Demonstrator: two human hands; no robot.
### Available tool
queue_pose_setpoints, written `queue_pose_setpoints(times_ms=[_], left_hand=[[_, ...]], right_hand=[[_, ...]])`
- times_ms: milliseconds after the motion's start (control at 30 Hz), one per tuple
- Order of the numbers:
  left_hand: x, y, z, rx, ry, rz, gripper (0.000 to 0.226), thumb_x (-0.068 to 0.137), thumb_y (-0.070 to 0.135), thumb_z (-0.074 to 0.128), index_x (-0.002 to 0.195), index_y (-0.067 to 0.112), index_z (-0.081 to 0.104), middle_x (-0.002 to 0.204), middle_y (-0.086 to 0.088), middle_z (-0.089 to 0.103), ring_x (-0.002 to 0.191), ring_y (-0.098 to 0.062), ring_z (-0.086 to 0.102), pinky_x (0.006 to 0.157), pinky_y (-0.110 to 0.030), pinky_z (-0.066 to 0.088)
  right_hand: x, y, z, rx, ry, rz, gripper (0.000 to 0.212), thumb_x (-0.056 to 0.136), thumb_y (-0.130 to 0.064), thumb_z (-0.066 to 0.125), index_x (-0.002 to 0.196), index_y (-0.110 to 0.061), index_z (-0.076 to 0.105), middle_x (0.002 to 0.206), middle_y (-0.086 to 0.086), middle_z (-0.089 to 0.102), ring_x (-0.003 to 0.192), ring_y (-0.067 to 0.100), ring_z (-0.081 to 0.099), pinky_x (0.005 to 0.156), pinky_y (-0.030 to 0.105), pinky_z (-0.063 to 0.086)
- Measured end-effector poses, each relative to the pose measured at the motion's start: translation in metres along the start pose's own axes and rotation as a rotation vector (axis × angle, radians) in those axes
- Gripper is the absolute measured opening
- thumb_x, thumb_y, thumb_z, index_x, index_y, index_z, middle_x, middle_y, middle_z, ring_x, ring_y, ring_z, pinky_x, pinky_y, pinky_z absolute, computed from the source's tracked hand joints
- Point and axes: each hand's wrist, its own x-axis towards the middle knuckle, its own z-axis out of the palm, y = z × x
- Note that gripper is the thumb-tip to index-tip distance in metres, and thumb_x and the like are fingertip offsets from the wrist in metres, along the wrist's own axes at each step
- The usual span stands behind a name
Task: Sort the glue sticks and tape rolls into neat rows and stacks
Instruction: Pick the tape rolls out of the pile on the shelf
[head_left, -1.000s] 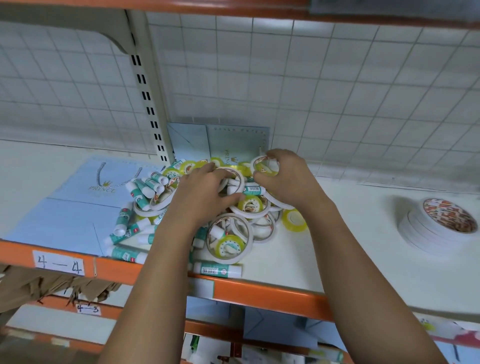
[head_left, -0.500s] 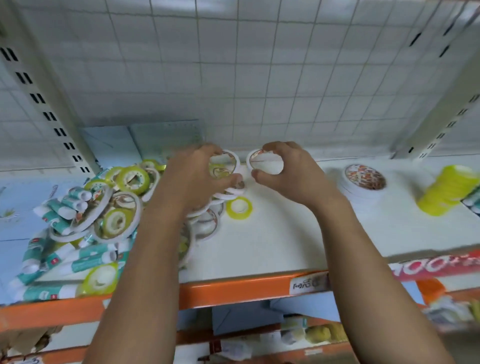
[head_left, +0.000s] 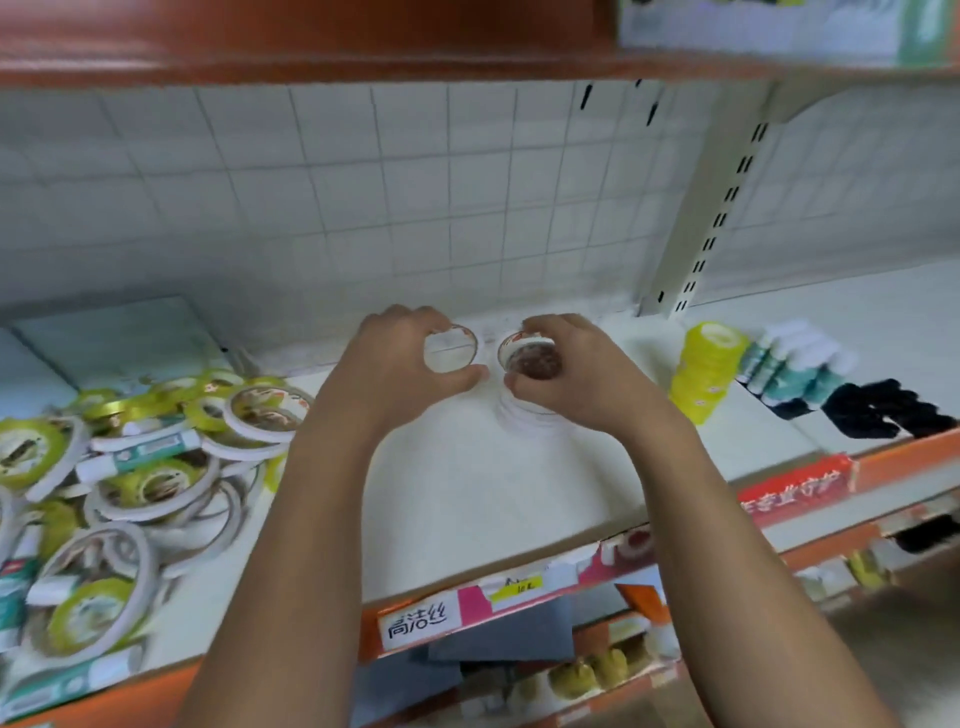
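A jumbled pile of white and yellow-green tape rolls mixed with green-and-white glue sticks covers the left of the white shelf. My left hand grips a white tape roll held up above the shelf's middle. My right hand holds another white roll right over a short stack of white rolls with a brown-printed top. The two hands are almost touching.
A tall stack of yellow tape rolls stands to the right, with a row of glue sticks and black items beyond it. The wire-grid back panel and a slotted upright close the rear. Orange edge with labels in front.
Both hands lifted a white tape roll each out of the pile and carried them right. The view swung right, and the right hand's roll is now over the small white stack.
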Motion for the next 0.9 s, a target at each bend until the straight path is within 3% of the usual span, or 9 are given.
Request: queue_pose_setpoints(times_ms=[167, 300, 433, 533, 767, 833, 900], left_hand=[[0.011, 0.02, 0.018, 0.039, -0.026, 0.003, 0.062, 0.067, 0.06, 0.076, 0.112, 0.018, 0.065, 0.107, -0.004, 0.065, 0.102, -0.024, 0.058, 0.09, -0.037, 0.046], [0.019, 0.038, 0.029, 0.057, -0.054, -0.024, 0.063, 0.067, 0.064, 0.073, 0.115, 0.024, 0.063, 0.109, 0.001, 0.063, 0.104, -0.021, 0.056, 0.09, -0.039, 0.048], [0.029, 0.057, 0.042, 0.05, -0.086, -0.019, 0.061, 0.065, 0.063, 0.073, 0.113, 0.027, 0.063, 0.106, 0.003, 0.064, 0.101, -0.021, 0.057, 0.088, -0.04, 0.048], [0.033, 0.07, 0.055, 0.056, -0.129, -0.035, 0.065, 0.064, 0.064, 0.073, 0.117, 0.028, 0.061, 0.109, 0.004, 0.063, 0.104, -0.021, 0.056, 0.092, -0.041, 0.047], [0.023, 0.071, 0.06, 0.117, -0.22, -0.134, 0.11, 0.057, 0.069, 0.076, 0.147, 0.025, 0.031, 0.147, 0.002, 0.039, 0.135, -0.022, 0.031, 0.11, -0.042, 0.032], [0.018, 0.064, 0.056, 0.117, -0.251, -0.211, 0.11, 0.05, 0.069, 0.08, 0.141, 0.023, 0.038, 0.142, 0.001, 0.046, 0.13, -0.023, 0.039, 0.105, -0.043, 0.038], [0.012, 0.057, 0.055, 0.076, -0.273, -0.274, 0.092, 0.048, 0.068, 0.082, 0.124, 0.027, 0.051, 0.123, 0.006, 0.058, 0.114, -0.019, 0.052, 0.094, -0.04, 0.046]], right_hand=[[0.007, 0.022, -0.002, -0.029, -0.157, -0.051, 0.079, 0.072, -0.059, 0.07, 0.137, -0.022, 0.047, 0.137, -0.002, 0.05, 0.13, 0.02, 0.042, 0.107, 0.04, 0.038], [0.01, 0.04, -0.013, 0.046, -0.278, -0.013, 0.102, 0.059, -0.065, 0.077, 0.146, -0.031, 0.035, 0.145, -0.007, 0.041, 0.135, 0.018, 0.034, 0.11, 0.041, 0.036], [0.012, 0.057, -0.026, 0.076, -0.34, -0.03, 0.085, 0.058, -0.053, 0.086, 0.13, -0.026, 0.048, 0.126, -0.011, 0.053, 0.118, 0.016, 0.05, 0.099, 0.035, 0.043], [0.013, 0.067, -0.032, 0.111, -0.368, -0.022, 0.074, 0.062, -0.046, 0.086, 0.124, -0.022, 0.054, 0.121, -0.007, 0.058, 0.111, 0.016, 0.055, 0.095, 0.041, 0.048], [0.015, 0.075, -0.034, 0.132, -0.372, -0.034, 0.061, 0.063, -0.052, 0.083, 0.112, -0.023, 0.06, 0.108, -0.008, 0.064, 0.098, 0.016, 0.062, 0.084, 0.043, 0.055], [0.018, 0.076, -0.032, 0.097, -0.373, -0.043, 0.059, 0.06, -0.054, 0.083, 0.105, -0.021, 0.062, 0.102, -0.006, 0.065, 0.092, 0.016, 0.063, 0.081, 0.042, 0.055], [0.021, 0.076, -0.029, 0.07, -0.376, -0.042, 0.056, 0.057, -0.056, 0.083, 0.097, -0.022, 0.063, 0.095, -0.006, 0.065, 0.086, 0.016, 0.064, 0.075, 0.04, 0.055]])
